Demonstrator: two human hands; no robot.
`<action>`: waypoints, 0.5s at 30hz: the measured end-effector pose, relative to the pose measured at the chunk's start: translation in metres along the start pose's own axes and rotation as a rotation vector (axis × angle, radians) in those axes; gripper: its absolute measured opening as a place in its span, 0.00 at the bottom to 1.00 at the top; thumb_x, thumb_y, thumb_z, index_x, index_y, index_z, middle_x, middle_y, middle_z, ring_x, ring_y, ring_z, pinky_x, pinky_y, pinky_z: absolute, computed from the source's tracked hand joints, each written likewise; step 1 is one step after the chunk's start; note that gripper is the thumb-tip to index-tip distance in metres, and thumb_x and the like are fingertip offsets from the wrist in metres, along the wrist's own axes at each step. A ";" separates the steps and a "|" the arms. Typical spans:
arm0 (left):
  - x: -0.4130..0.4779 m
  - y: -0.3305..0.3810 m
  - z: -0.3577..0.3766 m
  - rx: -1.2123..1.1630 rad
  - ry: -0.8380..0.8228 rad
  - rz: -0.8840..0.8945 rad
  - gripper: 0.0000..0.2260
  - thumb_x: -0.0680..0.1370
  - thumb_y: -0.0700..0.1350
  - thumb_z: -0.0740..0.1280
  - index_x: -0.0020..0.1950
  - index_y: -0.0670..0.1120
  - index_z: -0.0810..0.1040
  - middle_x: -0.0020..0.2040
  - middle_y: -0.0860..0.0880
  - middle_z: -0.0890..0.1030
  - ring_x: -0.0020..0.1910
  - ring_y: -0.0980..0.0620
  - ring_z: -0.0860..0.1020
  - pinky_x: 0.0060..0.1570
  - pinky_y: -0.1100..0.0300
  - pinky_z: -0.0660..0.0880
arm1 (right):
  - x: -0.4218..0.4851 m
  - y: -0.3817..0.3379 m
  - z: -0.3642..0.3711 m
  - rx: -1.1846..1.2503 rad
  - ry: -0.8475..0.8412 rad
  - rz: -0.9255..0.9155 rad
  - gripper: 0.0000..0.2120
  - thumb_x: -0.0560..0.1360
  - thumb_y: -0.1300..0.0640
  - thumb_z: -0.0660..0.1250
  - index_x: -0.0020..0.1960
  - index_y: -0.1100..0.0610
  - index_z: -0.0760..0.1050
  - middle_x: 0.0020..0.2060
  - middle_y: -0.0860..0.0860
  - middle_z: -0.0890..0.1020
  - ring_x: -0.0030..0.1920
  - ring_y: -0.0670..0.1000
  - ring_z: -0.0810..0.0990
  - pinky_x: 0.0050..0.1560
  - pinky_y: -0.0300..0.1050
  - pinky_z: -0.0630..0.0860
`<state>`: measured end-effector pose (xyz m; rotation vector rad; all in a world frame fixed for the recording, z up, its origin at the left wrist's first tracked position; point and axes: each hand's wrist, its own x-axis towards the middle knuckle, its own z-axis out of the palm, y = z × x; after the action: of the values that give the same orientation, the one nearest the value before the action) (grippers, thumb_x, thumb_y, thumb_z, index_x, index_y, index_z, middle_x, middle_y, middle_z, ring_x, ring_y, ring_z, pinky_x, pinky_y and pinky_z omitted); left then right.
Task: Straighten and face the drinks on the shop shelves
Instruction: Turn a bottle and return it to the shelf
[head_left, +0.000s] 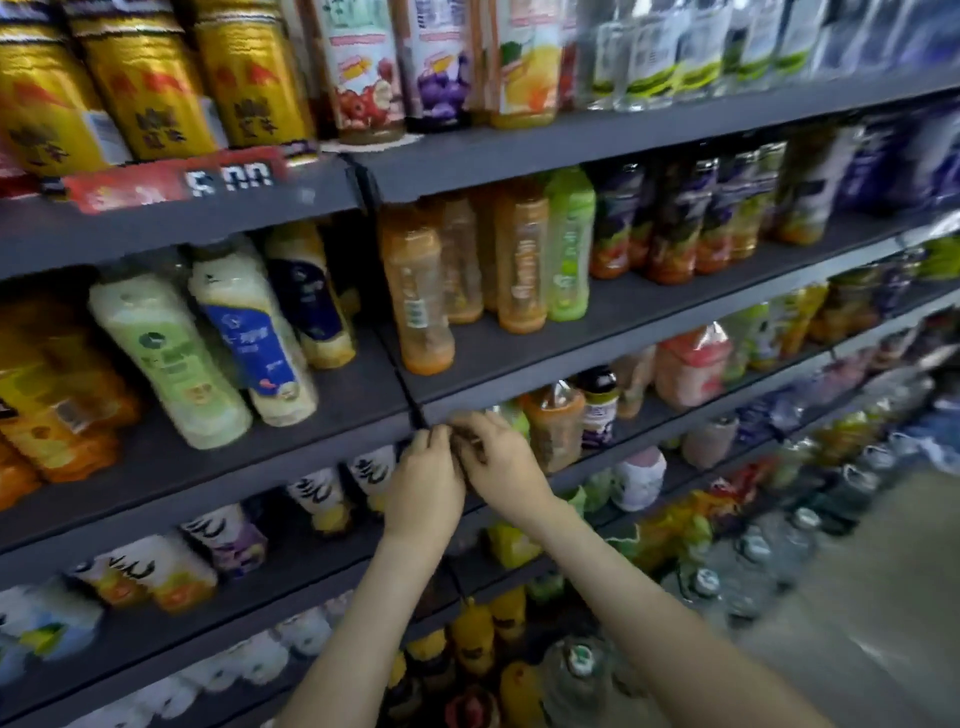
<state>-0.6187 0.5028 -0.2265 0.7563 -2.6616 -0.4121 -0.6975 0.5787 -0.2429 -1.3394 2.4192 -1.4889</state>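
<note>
From the head camera, tiers of dark grey metal shelves (519, 358) carry rows of drinks. Both bare forearms reach up to the front lip of the third shelf down. The left hand (423, 478) and right hand (498, 462) meet there, fingers curled around a small dark brown drink (464, 448) pinched between them; it is blurred and mostly hidden. Just right of the right hand stands a clear plastic bottle of orange liquid (553, 421), with a dark-capped bottle with a white label (598, 408) beside it. Tall gold cans (150, 88) line the top shelf at the left. Below them stand white bottles with blue labels (254, 332).
</note>
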 end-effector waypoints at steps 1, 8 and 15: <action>0.004 0.024 0.014 0.003 -0.037 0.005 0.14 0.81 0.44 0.56 0.66 0.46 0.69 0.60 0.45 0.74 0.56 0.45 0.75 0.47 0.54 0.73 | -0.007 0.021 -0.024 -0.027 -0.015 0.033 0.14 0.77 0.64 0.61 0.62 0.59 0.74 0.55 0.54 0.76 0.55 0.53 0.76 0.54 0.46 0.74; 0.043 0.215 0.121 -0.058 -0.241 0.078 0.10 0.80 0.45 0.59 0.60 0.47 0.74 0.54 0.43 0.79 0.52 0.41 0.78 0.44 0.53 0.72 | -0.050 0.160 -0.194 -0.173 -0.058 0.204 0.17 0.75 0.65 0.60 0.62 0.58 0.73 0.55 0.58 0.77 0.55 0.59 0.75 0.53 0.48 0.72; 0.080 0.371 0.184 -0.071 -0.291 0.223 0.08 0.79 0.49 0.60 0.53 0.46 0.73 0.51 0.45 0.79 0.51 0.42 0.77 0.43 0.53 0.73 | -0.057 0.265 -0.355 -0.260 0.094 0.383 0.14 0.75 0.64 0.61 0.61 0.62 0.73 0.54 0.58 0.75 0.54 0.58 0.75 0.46 0.39 0.65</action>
<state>-0.9226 0.7946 -0.2374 0.3960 -2.9406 -0.5919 -0.9794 0.9249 -0.2640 -0.7747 2.7992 -1.1984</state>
